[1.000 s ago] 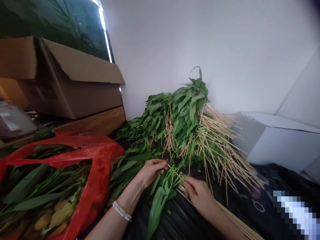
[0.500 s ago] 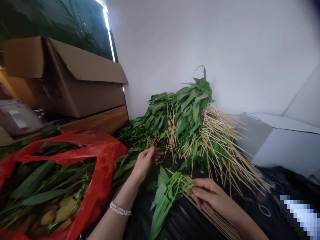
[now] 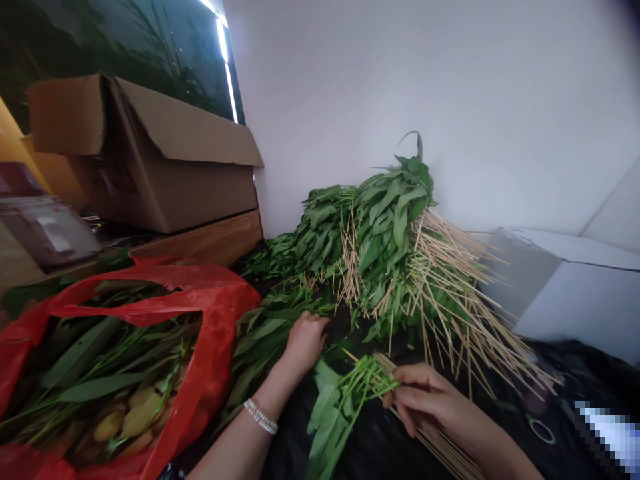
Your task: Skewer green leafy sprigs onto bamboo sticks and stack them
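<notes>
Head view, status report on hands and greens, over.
Left hand on loose greens, grip unclear. Right hand shut on skewer bundle with leafy sprig. Skewered pile close behind, red bag at left.

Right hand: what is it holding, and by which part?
The right hand pinches a sprig of greens by its stem ends, together with a bunch of skewers.

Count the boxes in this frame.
2. A brown cardboard box sits on the wooden ledge, upper left; a white box stands at far right. Another may be hidden behind the brown one.
</notes>
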Demonstrator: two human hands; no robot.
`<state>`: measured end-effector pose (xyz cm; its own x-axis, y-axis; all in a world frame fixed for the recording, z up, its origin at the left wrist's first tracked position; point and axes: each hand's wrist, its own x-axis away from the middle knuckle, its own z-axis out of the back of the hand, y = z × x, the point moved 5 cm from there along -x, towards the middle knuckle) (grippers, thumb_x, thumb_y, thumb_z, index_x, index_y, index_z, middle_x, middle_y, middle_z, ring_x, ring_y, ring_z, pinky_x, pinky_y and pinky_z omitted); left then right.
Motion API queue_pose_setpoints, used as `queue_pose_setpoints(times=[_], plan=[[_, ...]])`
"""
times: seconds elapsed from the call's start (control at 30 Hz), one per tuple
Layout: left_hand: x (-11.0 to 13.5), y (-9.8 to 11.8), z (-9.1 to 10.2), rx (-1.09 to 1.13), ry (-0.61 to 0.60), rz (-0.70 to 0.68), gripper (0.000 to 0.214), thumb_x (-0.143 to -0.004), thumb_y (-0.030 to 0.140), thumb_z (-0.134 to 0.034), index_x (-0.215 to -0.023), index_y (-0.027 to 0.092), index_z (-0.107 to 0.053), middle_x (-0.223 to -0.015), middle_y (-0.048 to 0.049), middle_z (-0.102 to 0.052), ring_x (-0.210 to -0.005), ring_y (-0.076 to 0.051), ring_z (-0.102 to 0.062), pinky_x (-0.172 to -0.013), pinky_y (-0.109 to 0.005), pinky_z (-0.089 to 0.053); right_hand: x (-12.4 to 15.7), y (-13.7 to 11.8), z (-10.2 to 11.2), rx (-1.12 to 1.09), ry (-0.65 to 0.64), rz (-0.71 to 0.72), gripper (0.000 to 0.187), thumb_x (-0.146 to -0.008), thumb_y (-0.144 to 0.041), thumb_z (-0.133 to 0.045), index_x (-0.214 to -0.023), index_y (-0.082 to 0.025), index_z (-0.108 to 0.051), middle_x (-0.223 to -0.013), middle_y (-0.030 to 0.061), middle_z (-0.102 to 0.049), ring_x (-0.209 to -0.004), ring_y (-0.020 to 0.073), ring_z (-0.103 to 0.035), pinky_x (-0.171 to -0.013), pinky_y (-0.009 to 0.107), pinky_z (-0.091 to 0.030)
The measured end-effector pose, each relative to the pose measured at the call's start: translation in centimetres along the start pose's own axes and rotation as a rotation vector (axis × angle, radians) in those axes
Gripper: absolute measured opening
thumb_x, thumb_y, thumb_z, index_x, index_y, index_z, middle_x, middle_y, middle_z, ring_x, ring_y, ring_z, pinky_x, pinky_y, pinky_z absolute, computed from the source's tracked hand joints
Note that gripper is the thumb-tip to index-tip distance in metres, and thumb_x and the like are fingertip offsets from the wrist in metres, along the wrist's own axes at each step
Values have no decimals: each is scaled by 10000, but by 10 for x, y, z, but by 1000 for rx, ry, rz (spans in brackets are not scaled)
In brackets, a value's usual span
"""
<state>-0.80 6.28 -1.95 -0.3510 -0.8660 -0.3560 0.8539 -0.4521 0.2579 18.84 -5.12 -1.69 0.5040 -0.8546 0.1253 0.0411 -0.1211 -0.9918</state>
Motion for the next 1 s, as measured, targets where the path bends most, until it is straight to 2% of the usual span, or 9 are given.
queue_pose_setpoints(times=[0.13,0.3,0.4,0.47,0.57,0.7,0.83,1.0], plan=[[-1,3,8,61,85,2,177,-745,146,-636,-893,205,-711,-839,-71,-673,-874,-231,-559,-755,-316,-449,-2,0,-4,12,-18,-13,348,-796,-462,-575,-827,-123,-652,-497,-17,-587,-303,19,-304,-328,166,-170],[-3,13,39,384,357,-54,130,-796,214,-617,-890,201,-705,-907,-57,-682,-869,-196,-574,-821,-334,-434,-6,-1,-1,25,54,-1,351,-799,-465,-555,-829,-125,-634,-513,-20,-597,-289,20,-311,-317,168,-163],[0,18,53,569,452,-51,151,-804,258,-613,-909,197,-703,-887,-57,-692,-875,-193,-584,-821,-328,-443,-10,-2,2,45,113,0,351,-808,-472,-534,-815,-130,-616,-530,-18,-603,-283,20,-312,-313,175,-149],[0,20,53,713,408,-24,172,-791,276,-627,-911,183,-708,-875,-64,-699,-848,-192,-603,-794,-313,-463,-11,-3,4,63,151,4,349,-813,-476,-526,-809,-136,-603,-542,-15,-609,-283,20,-317,-314,180,-138],[-2,24,44,959,228,29,217,-774,298,-644,-927,158,-710,-887,-74,-715,-813,-193,-637,-762,-295,-493,-11,-4,6,67,191,4,349,-813,-490,-524,-803,-147,-587,-550,-17,-608,-283,20,-323,-318,185,-132],[-5,26,35,1167,77,82,274,-767,316,-651,-985,156,-701,-906,-65,-727,-855,-196,-653,-820,-295,-494,-11,-3,6,69,211,1,343,-815,-490,-523,-800,-153,-584,-556,-20,-605,-288,19,-323,-324,187,-133],[-5,26,33,1236,29,123,315,-746,332,-671,-1004,154,-697,-972,-73,-718,-906,-198,-643,-864,-302,-479,-12,-2,5,67,212,-5,353,-811,-501,-523,-791,-152,-576,-547,-25,-597,-285,17,-318,-320,183,-128],[-3,24,30,1194,59,191,331,-694,360,-709,-935,133,-714,-908,-78,-727,-824,-189,-649,-800,-298,-499,-14,-1,5,73,203,3,361,-821,-511,-509,-810,-154,-566,-562,-31,-594,-276,13,-314,-311,178,-129]])
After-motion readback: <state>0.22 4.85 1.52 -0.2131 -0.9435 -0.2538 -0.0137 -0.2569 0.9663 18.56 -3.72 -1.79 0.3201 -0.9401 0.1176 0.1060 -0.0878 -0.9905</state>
